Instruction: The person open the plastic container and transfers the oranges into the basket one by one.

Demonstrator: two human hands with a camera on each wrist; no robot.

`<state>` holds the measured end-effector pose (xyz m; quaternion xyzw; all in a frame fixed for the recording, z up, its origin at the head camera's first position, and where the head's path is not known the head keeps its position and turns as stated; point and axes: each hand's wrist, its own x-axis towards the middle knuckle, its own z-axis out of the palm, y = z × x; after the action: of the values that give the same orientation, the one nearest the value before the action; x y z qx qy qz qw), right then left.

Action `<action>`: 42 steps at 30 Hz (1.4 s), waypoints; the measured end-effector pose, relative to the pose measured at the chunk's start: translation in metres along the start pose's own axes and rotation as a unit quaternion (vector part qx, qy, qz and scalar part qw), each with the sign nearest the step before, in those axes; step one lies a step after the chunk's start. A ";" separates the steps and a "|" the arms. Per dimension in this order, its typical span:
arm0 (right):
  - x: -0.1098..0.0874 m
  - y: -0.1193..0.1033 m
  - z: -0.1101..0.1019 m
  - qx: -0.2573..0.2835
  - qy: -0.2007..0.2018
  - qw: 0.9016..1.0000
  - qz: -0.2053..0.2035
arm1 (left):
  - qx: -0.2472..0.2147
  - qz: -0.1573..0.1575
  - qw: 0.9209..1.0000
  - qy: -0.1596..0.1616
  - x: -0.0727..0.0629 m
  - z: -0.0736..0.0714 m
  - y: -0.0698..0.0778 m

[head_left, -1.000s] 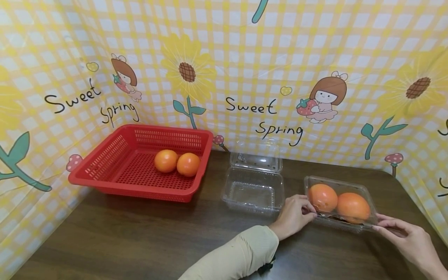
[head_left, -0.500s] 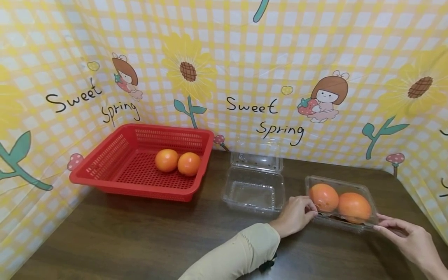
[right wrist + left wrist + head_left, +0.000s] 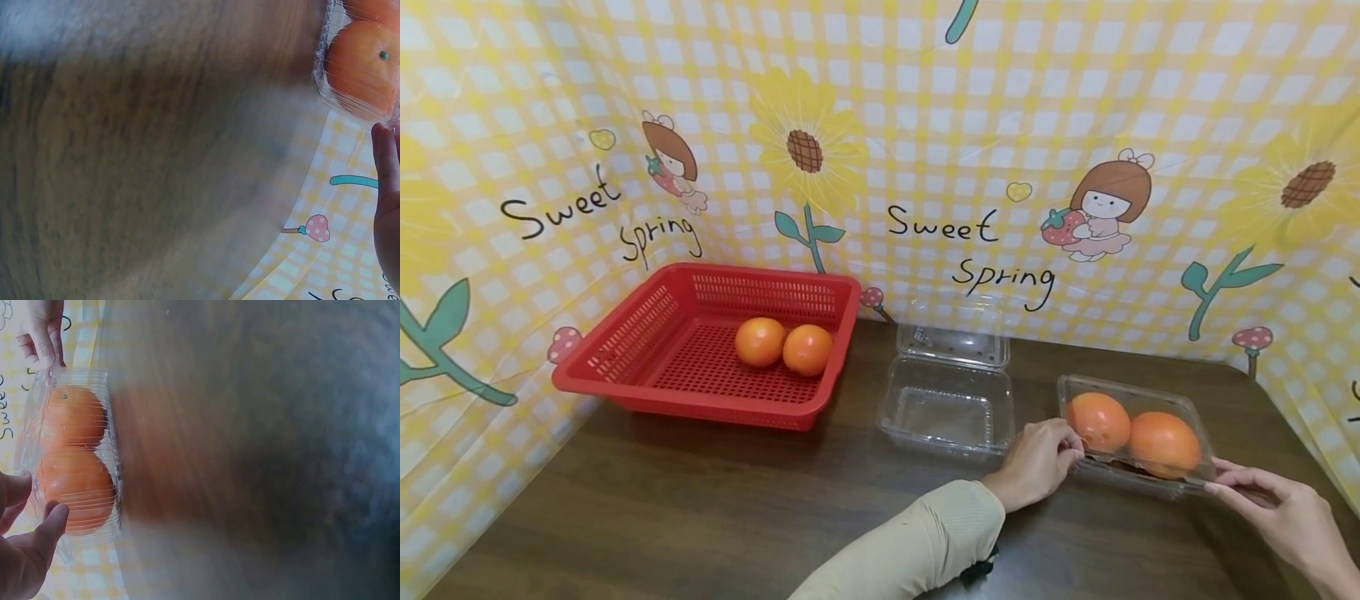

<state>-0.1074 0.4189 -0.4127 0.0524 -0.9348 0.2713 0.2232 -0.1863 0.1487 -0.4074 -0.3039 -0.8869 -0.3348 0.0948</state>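
Observation:
A clear plastic clamshell box (image 3: 1129, 390) with its lid down holds two oranges (image 3: 1165, 444) at the right of the table. At the box's front left corner, my left hand (image 3: 1036, 465) pinches the rim between thumb and fingers. My right hand (image 3: 1279, 507) grips the front right corner, thumb in front and fingers behind. The left wrist view shows the box's ridged front wall, with the left thumb (image 3: 51, 530) over it. Seen from the right wrist, fingers (image 3: 385, 156) meet the box's end below an orange (image 3: 362, 69) with a green stem spot.
Left of the box stands a second clear clamshell (image 3: 946, 408), empty, its lid (image 3: 953, 346) raised toward the backdrop. A red plastic basket (image 3: 700, 404) with two oranges (image 3: 760, 342) sits at the left. Yellow checked cloth (image 3: 925, 125) hangs behind the brown table (image 3: 737, 508).
The head view has shifted slightly, so everything sits a little farther right in it. Both hands keep their hold on the same corners of the closed box.

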 end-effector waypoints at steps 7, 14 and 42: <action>0.000 -0.002 -0.001 0.002 -0.001 1.000 0.000 | -0.007 0.012 1.000 0.004 -0.001 -0.001 -0.001; 0.003 0.004 0.002 0.025 0.000 1.000 -0.013 | -0.029 0.011 0.999 -0.008 0.004 -0.005 -0.002; 0.008 0.084 0.014 0.043 0.015 0.998 -0.035 | -0.033 0.015 0.997 0.070 0.001 -0.007 0.000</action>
<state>-0.1385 0.4828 -0.4598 0.0900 -0.9164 0.3039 0.2443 -0.1877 0.1446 -0.4017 -0.2960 -0.8618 -0.3832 0.1510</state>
